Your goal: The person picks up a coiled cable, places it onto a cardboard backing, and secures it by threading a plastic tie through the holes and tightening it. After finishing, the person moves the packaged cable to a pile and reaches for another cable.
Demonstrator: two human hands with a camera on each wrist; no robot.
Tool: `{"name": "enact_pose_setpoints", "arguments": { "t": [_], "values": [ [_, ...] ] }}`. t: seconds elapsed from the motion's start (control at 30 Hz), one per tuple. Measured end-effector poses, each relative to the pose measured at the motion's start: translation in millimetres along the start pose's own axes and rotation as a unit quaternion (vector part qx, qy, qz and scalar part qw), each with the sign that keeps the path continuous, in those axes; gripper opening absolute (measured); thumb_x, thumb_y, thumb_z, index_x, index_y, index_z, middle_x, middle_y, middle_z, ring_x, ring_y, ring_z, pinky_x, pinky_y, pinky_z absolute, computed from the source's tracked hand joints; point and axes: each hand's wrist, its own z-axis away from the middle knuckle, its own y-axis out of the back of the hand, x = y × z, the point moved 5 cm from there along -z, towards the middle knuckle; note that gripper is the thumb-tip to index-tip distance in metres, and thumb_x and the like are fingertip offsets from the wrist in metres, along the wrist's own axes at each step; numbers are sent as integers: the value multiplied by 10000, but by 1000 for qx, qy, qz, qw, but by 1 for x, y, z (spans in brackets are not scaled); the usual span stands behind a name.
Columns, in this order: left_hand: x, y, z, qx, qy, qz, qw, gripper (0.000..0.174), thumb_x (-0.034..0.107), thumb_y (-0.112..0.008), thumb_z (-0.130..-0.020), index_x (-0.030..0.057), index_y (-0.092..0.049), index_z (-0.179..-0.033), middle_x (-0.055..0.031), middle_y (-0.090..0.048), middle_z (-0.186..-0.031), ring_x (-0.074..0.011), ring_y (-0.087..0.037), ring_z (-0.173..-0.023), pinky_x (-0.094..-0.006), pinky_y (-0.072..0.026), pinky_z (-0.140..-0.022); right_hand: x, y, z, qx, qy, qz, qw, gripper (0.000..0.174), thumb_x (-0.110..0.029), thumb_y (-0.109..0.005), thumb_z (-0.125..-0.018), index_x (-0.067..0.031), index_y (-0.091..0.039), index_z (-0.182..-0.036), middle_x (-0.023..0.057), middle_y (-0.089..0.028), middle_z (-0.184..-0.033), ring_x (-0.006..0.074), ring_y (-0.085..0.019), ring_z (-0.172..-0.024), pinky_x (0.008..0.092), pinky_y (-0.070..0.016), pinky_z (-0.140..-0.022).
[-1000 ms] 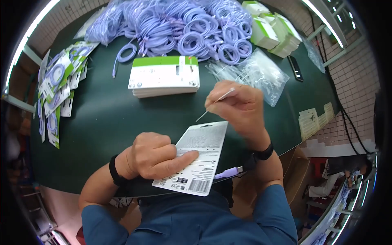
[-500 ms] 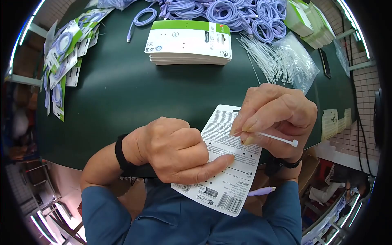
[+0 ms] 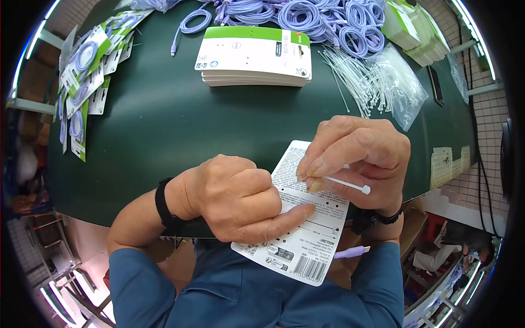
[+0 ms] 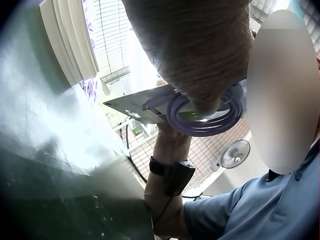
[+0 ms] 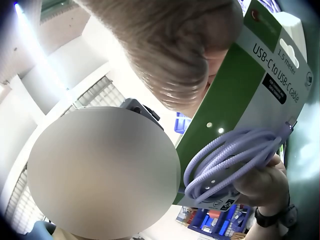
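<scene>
Head view: left hand grips card at its left side; right hand pinches cable tie above card. Step appears to be threading; next move likely calls for tip aligned with card hole. Count: one held card, one pinched cable tie, one purple coil against card's front, one card stack beyond card.

Purple cables above a dark green tabletop; green-and-white card stack, upper centre.
White card at lower centre, black print, striped barcode; blue shirt, bottom; black wristband, centre left; white zip tie; pale wall at right, dark grid.
</scene>
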Motion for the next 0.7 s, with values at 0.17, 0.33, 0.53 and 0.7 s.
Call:
{"name": "enact_pose_setpoints", "arguments": {
  "t": [0.17,0.33,0.53,0.7],
  "values": [
    [0,0,1,-3,1,5,1000,434,192,-748,-738,30,-770,-1140,67,-389,-673,-70,-439,-556,-245,-318,-420,2,-3,1,-11,-11,5,1000,259,107,-871,-715,-27,-756,-904,154,-764,-869,226,-742,-748,300,-554,-627],
    [1,-1,5,-17,15,-1,1000,439,223,-830,-736,111,-786,-1158,57,-438,-707,-66,-426,-551,-252,-286,-455,4,-6,-1,-25,-29,21,999,226,114,-843,-731,-26,-755,-885,139,-767,-876,222,-745,-755,296,-556,-632],
    [3,-3,1,0,26,-53,998,410,214,-750,-732,63,-773,-1113,70,-422,-668,-68,-452,-554,-242,-321,-454,9,-12,0,-98,-96,31,990,182,80,-832,-751,-41,-751,-861,105,-757,-891,204,-743,-774,277,-546,-638],
    [5,-8,3,14,33,-63,997,406,225,-758,-728,76,-768,-1106,61,-461,-678,-67,-485,-567,-236,-335,-474,13,-12,1,-139,-150,29,978,178,41,-848,-746,-57,-743,-852,69,-731,-882,191,-725,-779,284,-534,-635]
  ]
}}
